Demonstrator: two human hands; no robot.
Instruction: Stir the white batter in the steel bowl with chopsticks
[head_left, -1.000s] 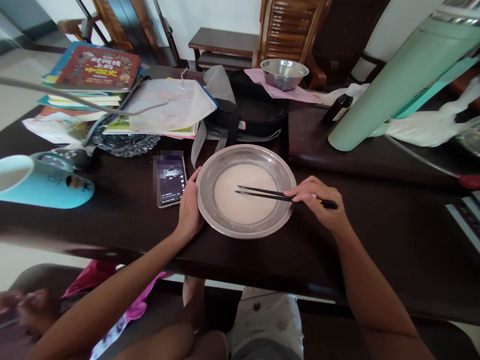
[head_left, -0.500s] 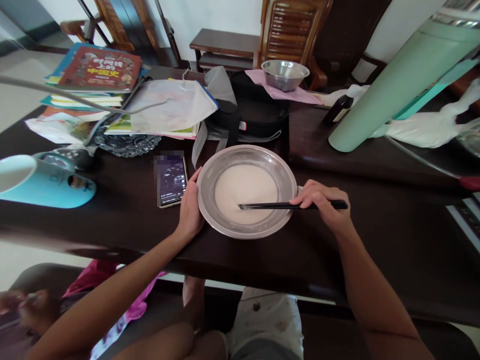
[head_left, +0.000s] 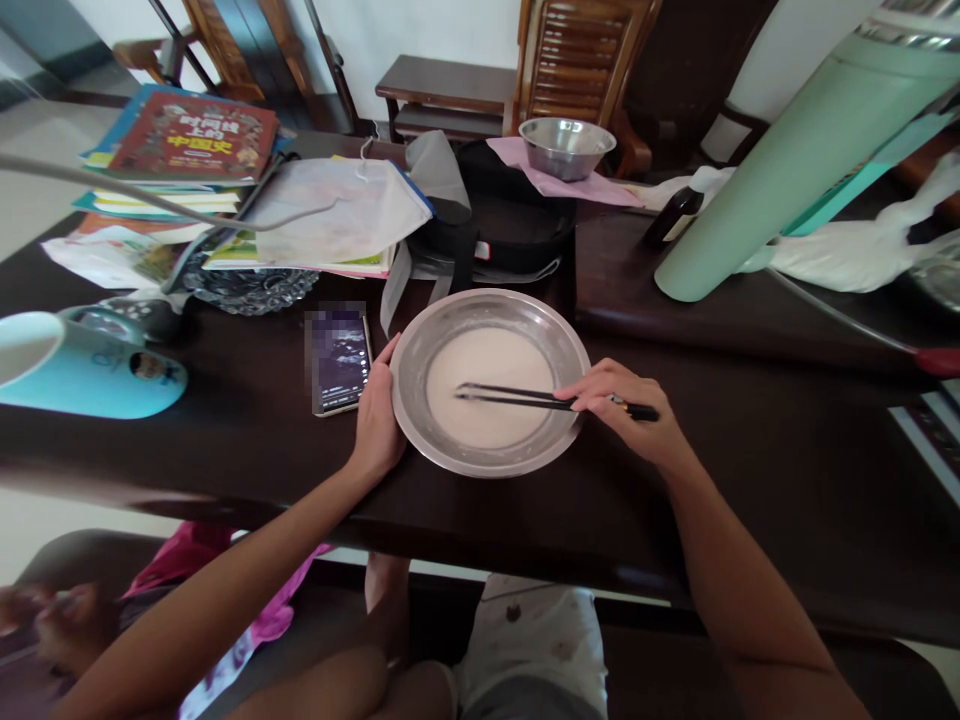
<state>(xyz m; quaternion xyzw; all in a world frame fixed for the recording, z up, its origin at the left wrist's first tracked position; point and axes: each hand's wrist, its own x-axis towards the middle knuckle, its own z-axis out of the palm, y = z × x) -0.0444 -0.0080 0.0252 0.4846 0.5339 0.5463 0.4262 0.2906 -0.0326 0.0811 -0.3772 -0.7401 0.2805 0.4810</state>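
Observation:
A wide steel bowl (head_left: 491, 462) stands on the dark table, with a pale, creamy batter-like liquid (head_left: 487, 370) in it. My left hand (head_left: 379, 415) is wrapped against the bowl's left rim, steadying it, its thumb along the edge. My right hand (head_left: 626, 405) is closed round a pair of black chopsticks (head_left: 517, 397) over the right rim. Their tips reach left into the liquid, slightly apart from each other. Just left of my left hand lies a phone (head_left: 341, 360) with its screen lit.
A light-blue mug (head_left: 97, 365) lies at the left, near a glass dish (head_left: 251, 285) and stacked books (head_left: 187, 140). Behind the bowl is a black bag (head_left: 510, 220). A smaller steel bowl (head_left: 568, 150) and a green flask (head_left: 795, 160) stand farther back. Another person's hands (head_left: 60, 625) show lower left.
My right hand has moved left with the chopsticks, whose tips now lie farther left and higher in the bowl. The two sticks now show apart. My left hand stays on the rim.

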